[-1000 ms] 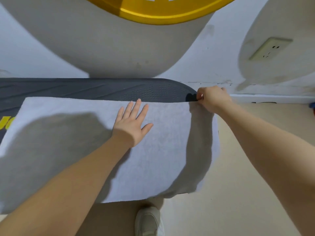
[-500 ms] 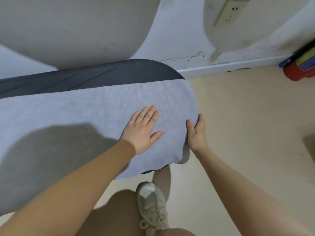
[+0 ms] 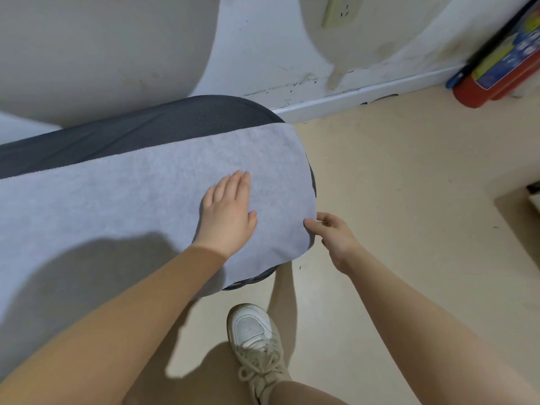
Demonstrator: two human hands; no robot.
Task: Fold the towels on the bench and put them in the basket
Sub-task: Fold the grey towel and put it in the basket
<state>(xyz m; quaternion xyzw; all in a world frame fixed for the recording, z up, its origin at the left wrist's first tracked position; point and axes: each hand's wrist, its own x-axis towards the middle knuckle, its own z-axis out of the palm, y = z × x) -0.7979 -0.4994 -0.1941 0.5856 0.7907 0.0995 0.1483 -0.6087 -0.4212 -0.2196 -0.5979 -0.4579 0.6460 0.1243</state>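
A pale grey towel (image 3: 122, 206) lies spread over the rounded end of a dark padded bench (image 3: 163, 124), its near and right edges hanging over the bench's rim. My left hand (image 3: 226, 213) presses flat on the towel near its right end, fingers straight and together. My right hand (image 3: 331, 238) is at the towel's right edge, thumb on top of the cloth and fingers curled at the hem, pinching it. No basket is in view.
A white wall with a socket (image 3: 336, 10) and a skirting board runs behind the bench. A red cylinder (image 3: 496, 80) lies on the beige floor at the upper right. My shoe (image 3: 254, 340) stands below the bench end. A dark object (image 3: 534, 197) is cut off at the right.
My right hand left the towel's far corner, came down the right end and now pinches the near right edge. My left hand stayed flat on the towel. The view swung rightward and down.
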